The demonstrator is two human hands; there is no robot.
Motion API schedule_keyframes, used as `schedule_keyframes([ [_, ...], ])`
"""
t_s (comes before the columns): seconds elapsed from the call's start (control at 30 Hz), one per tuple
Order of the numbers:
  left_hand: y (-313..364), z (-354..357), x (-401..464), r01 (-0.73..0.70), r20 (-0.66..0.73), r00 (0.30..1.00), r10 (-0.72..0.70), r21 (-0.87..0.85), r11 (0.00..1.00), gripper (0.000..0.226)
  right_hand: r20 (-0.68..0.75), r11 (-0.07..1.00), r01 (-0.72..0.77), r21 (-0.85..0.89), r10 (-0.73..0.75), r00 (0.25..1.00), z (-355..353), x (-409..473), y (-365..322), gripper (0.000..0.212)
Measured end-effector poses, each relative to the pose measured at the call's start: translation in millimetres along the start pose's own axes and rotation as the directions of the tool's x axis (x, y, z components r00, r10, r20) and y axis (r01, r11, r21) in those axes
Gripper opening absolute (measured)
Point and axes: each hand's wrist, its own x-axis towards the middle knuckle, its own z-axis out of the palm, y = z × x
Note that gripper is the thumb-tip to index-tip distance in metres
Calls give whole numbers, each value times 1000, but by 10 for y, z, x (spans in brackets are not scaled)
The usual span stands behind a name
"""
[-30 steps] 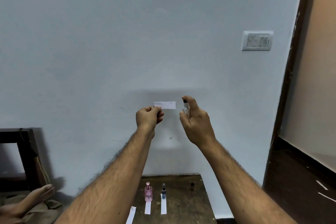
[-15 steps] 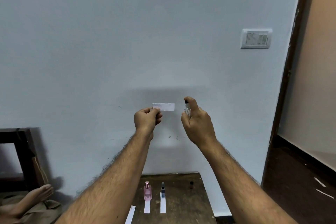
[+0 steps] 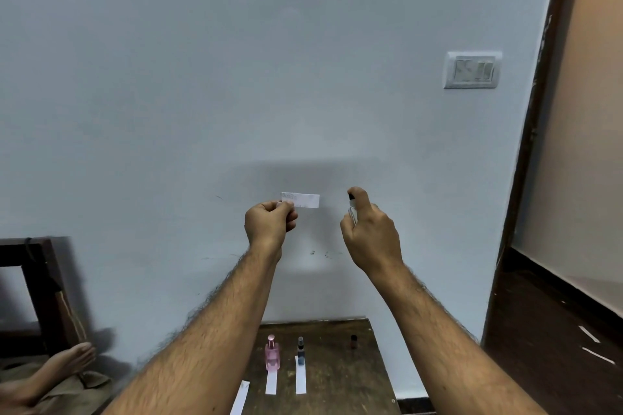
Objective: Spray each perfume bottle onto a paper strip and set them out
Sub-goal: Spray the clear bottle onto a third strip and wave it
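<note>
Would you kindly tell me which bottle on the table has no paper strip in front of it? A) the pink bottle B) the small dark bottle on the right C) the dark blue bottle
B: the small dark bottle stands alone on the table, while the pink bottle and blue bottle each have a strip.

Left hand (image 3: 269,222) raised before wall (image 3: 236,77), pinching paper strip (image 3: 301,200) at strip's left end; right hand (image 3: 371,232) level with it, to strip's right, apart, gripping small bottle (image 3: 352,209), forefinger on top; table (image 3: 340,381) below both hands; three bottles (image 3: 272,352) in row on table, strips (image 3: 301,379) lying before two of them; switch plate (image 3: 472,70) above right hand, to right.
</note>
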Motion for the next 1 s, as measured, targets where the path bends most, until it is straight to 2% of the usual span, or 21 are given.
schedule_keyframes([
  [0.33, -21, 14, 1, 4, 8, 1000, -4, -1, 1000, 9, -24, 998, 27, 57, -26, 999, -38, 7, -50, 44],
  [0.67, -23, -3, 12, 10, 12, 1000, -10, -11, 1000, 9, 7, 999, -25, 47, 25, 1000, -29, 25, -32, 36],
  [1.0, -58, -19, 27, 10, 22, 1000, -10, 6, 1000, 11, -45, 998, 0, 57, 3, 999, -61, 2, -33, 42],
])
